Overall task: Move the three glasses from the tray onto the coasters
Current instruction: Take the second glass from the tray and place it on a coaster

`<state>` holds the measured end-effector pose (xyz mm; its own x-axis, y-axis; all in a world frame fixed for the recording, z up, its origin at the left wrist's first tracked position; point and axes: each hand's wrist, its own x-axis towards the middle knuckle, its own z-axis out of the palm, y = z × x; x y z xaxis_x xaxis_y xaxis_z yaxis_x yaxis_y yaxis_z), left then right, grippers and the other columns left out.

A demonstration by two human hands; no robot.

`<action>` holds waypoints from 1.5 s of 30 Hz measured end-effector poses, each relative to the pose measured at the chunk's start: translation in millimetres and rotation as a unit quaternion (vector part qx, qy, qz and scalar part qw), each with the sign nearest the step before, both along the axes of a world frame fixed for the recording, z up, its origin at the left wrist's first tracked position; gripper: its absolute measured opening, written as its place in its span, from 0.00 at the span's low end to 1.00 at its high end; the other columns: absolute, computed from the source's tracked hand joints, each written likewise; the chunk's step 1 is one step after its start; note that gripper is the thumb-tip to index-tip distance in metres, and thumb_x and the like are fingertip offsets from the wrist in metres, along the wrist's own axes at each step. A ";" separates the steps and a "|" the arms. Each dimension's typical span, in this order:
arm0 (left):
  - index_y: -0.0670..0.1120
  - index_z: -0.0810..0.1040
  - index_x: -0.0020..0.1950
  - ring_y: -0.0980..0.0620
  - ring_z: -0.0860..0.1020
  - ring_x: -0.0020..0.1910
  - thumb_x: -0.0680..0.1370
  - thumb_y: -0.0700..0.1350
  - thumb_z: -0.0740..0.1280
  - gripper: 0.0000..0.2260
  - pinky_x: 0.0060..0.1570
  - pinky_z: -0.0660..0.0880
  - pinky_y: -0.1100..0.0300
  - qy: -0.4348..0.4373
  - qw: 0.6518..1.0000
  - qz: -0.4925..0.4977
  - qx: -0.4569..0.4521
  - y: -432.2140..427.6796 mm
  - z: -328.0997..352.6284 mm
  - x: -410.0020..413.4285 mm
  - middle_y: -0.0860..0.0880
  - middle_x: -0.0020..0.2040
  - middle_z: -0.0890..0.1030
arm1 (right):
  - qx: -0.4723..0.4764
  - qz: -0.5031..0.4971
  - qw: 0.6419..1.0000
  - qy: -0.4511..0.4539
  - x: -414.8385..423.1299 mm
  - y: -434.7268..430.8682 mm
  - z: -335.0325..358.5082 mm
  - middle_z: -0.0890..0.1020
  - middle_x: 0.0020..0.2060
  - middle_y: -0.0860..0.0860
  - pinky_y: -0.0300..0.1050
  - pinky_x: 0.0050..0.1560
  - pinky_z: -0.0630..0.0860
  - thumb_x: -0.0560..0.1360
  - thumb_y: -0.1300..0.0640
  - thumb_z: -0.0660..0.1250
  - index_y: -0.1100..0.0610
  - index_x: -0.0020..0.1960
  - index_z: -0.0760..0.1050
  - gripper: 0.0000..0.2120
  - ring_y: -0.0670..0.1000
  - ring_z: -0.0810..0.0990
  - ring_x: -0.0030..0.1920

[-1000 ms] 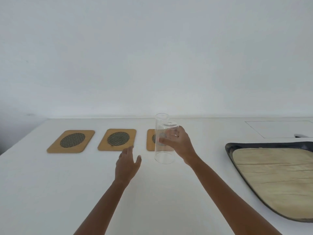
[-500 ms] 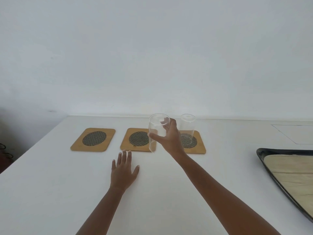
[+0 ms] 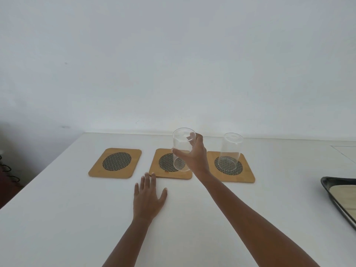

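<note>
Three wooden coasters with dark woven centres lie in a row on the white table. The left coaster (image 3: 115, 163) is bare. My right hand (image 3: 196, 157) grips a clear tall glass (image 3: 182, 150) over the dark centre of the middle coaster (image 3: 163, 173); I cannot tell whether its base touches. A second clear glass (image 3: 230, 151) stands upright on the right coaster (image 3: 246, 174). My left hand (image 3: 149, 197) rests flat on the table, fingers spread, just in front of the middle coaster. The dark tray (image 3: 331, 183) shows only its corner at the right edge.
The white table (image 3: 67, 218) ends at a left edge beside a dark area with cables. A white wall rises right behind the coasters. A faint rectangular outline (image 3: 344, 153) marks the tabletop at the far right.
My right hand has carried the glass leftward from in front of the right coaster to over the middle coaster and lowered it. My left hand has settled flat on the table. The view has shifted left.
</note>
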<state>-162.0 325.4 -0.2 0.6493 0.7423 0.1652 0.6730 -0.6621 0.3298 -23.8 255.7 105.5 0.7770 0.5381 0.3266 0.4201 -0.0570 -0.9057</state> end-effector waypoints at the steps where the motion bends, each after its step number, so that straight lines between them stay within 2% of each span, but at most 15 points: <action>1: 0.45 0.48 0.76 0.48 0.52 0.77 0.78 0.58 0.54 0.31 0.75 0.49 0.51 -0.004 1.000 0.000 -0.002 3.0 -0.4 1.2 0.44 0.78 0.53 | 0.000 -0.001 1.000 0.002 1.1 3.2 -2.4 0.74 0.60 0.54 0.47 0.60 0.68 0.63 0.57 0.77 0.59 0.59 0.64 0.31 0.51 0.72 0.65; 13: 0.45 0.48 0.75 0.49 0.52 0.77 0.78 0.56 0.55 0.31 0.75 0.48 0.53 -0.023 1.000 -0.014 -0.011 30.3 0.3 18.3 0.43 0.78 0.53 | -0.014 -0.021 1.000 0.002 17.2 31.7 -20.8 0.74 0.60 0.55 0.41 0.55 0.67 0.63 0.58 0.76 0.61 0.57 0.64 0.29 0.52 0.72 0.64; 21: 0.46 0.53 0.75 0.52 0.53 0.77 0.78 0.56 0.56 0.29 0.75 0.47 0.53 -0.037 0.999 -0.028 -0.019 33.2 -0.3 20.0 0.46 0.77 0.57 | -0.017 -0.024 0.999 0.015 21.1 45.9 -29.7 0.74 0.60 0.56 0.45 0.58 0.68 0.63 0.57 0.76 0.61 0.59 0.64 0.31 0.52 0.72 0.65; 25: 0.46 0.55 0.75 0.53 0.53 0.77 0.78 0.56 0.56 0.28 0.75 0.46 0.53 -0.041 0.999 -0.027 -0.021 32.9 -0.5 20.3 0.46 0.77 0.57 | -0.017 -0.026 0.999 0.015 20.5 53.4 -31.9 0.74 0.60 0.56 0.44 0.57 0.69 0.63 0.57 0.77 0.61 0.59 0.64 0.31 0.52 0.72 0.65; 29: 0.46 0.57 0.74 0.53 0.54 0.76 0.78 0.56 0.57 0.28 0.75 0.46 0.54 -0.051 0.998 -0.030 -0.024 32.7 0.2 19.7 0.47 0.77 0.58 | -0.025 -0.028 0.999 0.007 19.1 59.8 -32.8 0.74 0.60 0.55 0.49 0.60 0.70 0.62 0.56 0.77 0.60 0.58 0.64 0.31 0.52 0.73 0.64; 35: 0.46 0.58 0.74 0.53 0.56 0.76 0.78 0.56 0.57 0.27 0.75 0.47 0.54 -0.059 0.998 -0.029 -0.023 31.8 0.9 19.3 0.47 0.76 0.59 | -0.022 -0.020 0.999 0.019 17.4 65.4 -36.6 0.74 0.61 0.55 0.41 0.57 0.67 0.63 0.56 0.77 0.60 0.59 0.63 0.31 0.51 0.72 0.65; 45: 0.47 0.57 0.74 0.54 0.54 0.76 0.79 0.53 0.55 0.25 0.75 0.46 0.55 -0.049 0.998 -0.029 -0.029 34.0 0.6 19.8 0.47 0.77 0.58 | -0.014 -0.031 0.999 0.039 13.7 74.3 -40.2 0.74 0.61 0.58 0.41 0.56 0.67 0.63 0.58 0.77 0.62 0.59 0.64 0.31 0.53 0.71 0.65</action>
